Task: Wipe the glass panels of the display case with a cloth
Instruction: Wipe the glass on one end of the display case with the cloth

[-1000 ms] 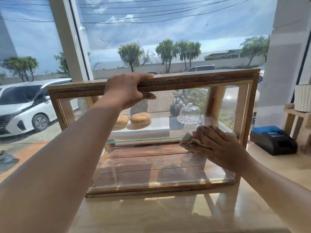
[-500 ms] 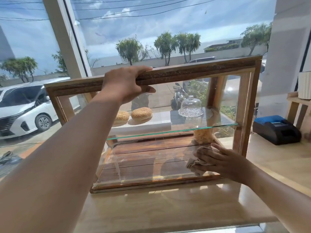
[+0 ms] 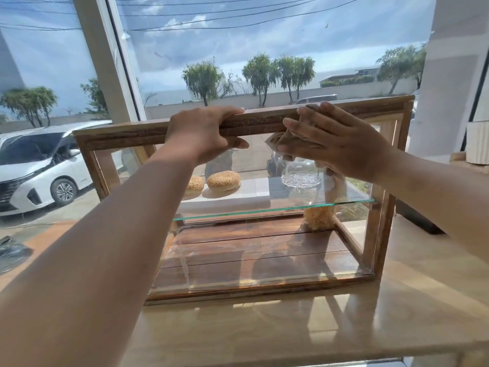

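Note:
A wooden-framed display case [image 3: 124,135] with glass panels stands on a pale counter. My left hand [image 3: 203,136] grips its top front rail. My right hand [image 3: 333,139] presses a beige cloth [image 3: 277,141] flat against the upper right of the front glass panel [image 3: 264,255], its fingertips reaching over the top rail. Most of the cloth is hidden under the palm. Inside, a glass shelf [image 3: 238,214] crosses the case.
Beyond the glass sit two sesame buns [image 3: 223,180] on a white slab and a clear glass dome [image 3: 300,174]. A dark object [image 3: 420,223] lies on the counter [image 3: 264,327] to the right. A big window shows a white car [image 3: 39,168] outside.
My right hand has carried the cloth from the bottom right of the front glass up to its top edge. My left hand has stayed on the top rail.

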`<state>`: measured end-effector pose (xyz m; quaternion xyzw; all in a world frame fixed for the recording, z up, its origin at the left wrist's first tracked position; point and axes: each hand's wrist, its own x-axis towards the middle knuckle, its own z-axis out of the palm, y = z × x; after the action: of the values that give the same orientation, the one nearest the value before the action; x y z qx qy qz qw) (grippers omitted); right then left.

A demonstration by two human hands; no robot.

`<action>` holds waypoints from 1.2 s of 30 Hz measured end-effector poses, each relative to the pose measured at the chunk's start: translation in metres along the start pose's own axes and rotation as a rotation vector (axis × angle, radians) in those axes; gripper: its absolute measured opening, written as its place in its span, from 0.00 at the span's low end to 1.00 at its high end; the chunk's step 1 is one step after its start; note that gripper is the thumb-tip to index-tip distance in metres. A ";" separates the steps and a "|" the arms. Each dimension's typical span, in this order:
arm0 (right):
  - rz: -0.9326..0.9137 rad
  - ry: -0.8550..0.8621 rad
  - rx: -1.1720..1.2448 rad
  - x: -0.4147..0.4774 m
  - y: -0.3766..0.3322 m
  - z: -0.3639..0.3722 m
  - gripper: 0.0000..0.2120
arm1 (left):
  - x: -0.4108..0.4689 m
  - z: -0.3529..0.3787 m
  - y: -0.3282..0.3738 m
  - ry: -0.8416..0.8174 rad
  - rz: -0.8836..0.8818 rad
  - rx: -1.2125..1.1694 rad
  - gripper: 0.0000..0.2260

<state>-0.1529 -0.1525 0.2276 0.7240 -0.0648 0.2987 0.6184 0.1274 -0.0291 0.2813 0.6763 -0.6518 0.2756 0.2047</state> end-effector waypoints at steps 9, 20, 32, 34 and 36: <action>0.208 -0.014 0.129 0.006 -0.078 0.008 0.27 | 0.001 -0.002 0.002 -0.004 0.000 0.019 0.32; -0.090 -0.117 0.246 -0.068 -0.248 0.012 0.21 | -0.002 -0.001 -0.004 0.017 0.022 0.026 0.33; -0.014 -0.065 0.203 -0.037 -0.154 0.010 0.20 | 0.000 -0.001 -0.007 0.031 0.058 0.061 0.32; 0.062 0.001 0.134 -0.010 -0.114 0.009 0.19 | 0.001 -0.001 -0.008 0.037 0.064 0.064 0.32; 0.147 0.052 0.081 0.012 -0.076 0.007 0.19 | 0.002 0.000 -0.006 0.040 0.071 0.069 0.31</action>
<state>-0.1053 -0.1389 0.1677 0.7338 -0.0898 0.3643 0.5664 0.1337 -0.0302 0.2832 0.6539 -0.6611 0.3185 0.1841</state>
